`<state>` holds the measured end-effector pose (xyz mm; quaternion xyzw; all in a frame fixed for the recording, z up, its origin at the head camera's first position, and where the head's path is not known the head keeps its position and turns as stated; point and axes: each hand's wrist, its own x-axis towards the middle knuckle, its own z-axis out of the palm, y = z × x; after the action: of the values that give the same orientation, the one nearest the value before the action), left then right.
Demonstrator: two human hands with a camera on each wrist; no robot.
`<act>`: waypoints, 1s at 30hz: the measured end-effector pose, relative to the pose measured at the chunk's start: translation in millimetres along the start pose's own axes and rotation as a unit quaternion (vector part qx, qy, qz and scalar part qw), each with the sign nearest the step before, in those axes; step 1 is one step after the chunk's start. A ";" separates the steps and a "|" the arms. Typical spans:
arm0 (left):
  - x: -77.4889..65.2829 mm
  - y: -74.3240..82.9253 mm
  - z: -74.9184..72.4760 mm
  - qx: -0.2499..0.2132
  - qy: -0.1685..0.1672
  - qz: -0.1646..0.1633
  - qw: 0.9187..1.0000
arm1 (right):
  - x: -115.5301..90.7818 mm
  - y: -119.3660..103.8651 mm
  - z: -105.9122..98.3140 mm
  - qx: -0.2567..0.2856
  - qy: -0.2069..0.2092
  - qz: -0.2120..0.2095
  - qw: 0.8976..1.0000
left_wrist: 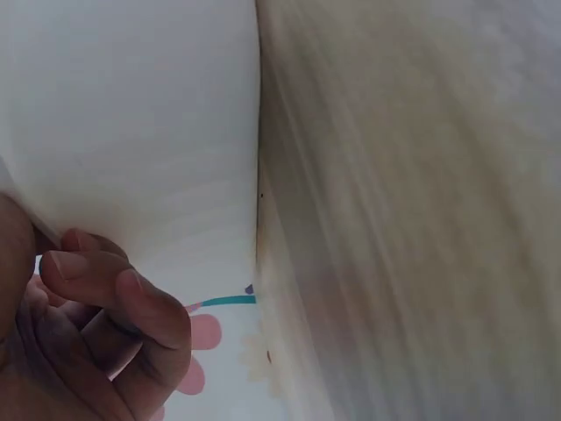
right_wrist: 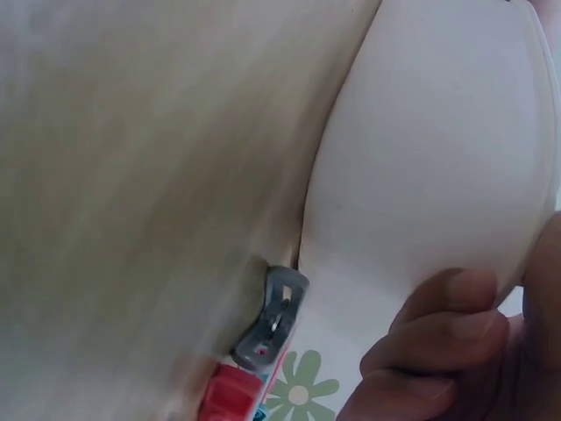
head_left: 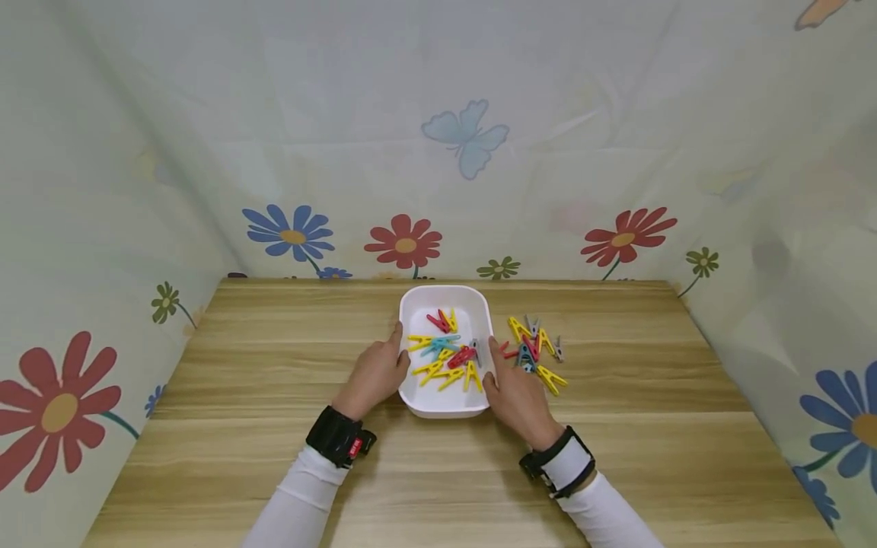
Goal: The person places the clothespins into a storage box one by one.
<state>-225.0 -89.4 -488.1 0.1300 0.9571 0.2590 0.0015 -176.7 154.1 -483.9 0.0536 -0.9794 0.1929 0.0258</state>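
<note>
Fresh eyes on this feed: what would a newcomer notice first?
Likely the white tray near the middle of the wooden table, holding colorful clothespins, with the left hand and right hand at its opposite sides. Next, the loose pile of clips just right of the tray. Then the pale blue butterfly on the backdrop behind.

Left hand (head_left: 374, 374) at left side of the white tub (head_left: 445, 409), right hand (head_left: 518, 394) at its right side, both gripping the rim with fingers (right_wrist: 443, 342) curled against the outer wall, white-sleeved forearms (head_left: 298, 495) angled inward toward it from the near side.
</note>
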 end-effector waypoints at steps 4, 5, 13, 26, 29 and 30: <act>2.1 2.2 1.0 0.000 0.010 -0.010 1.000 | 2.9 0.8 -7.0 -0.001 -0.026 0.009 1.000; 2.5 2.8 0.7 -0.002 0.011 -0.012 1.000 | 3.8 1.3 -9.3 0.000 -0.031 0.011 0.999; 0.5 3.1 2.5 -0.007 0.001 -0.021 1.000 | 5.9 12.8 -26.2 0.029 0.012 0.008 0.999; -2.2 5.0 4.5 -0.003 0.003 -0.025 1.000 | -0.7 76.7 -53.8 -0.022 0.035 -0.004 0.999; -2.6 5.1 2.4 -0.002 0.002 -0.028 1.000 | -2.9 91.4 -54.3 -0.036 0.017 -0.007 0.999; -2.6 5.0 2.1 -0.001 0.001 -0.029 1.000 | -4.0 95.8 -54.0 -0.039 0.011 -0.007 0.999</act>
<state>-221.1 -84.9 -487.5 0.1019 0.9601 0.2602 0.0079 -182.1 263.1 -470.2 0.0576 -0.9854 0.1552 0.0396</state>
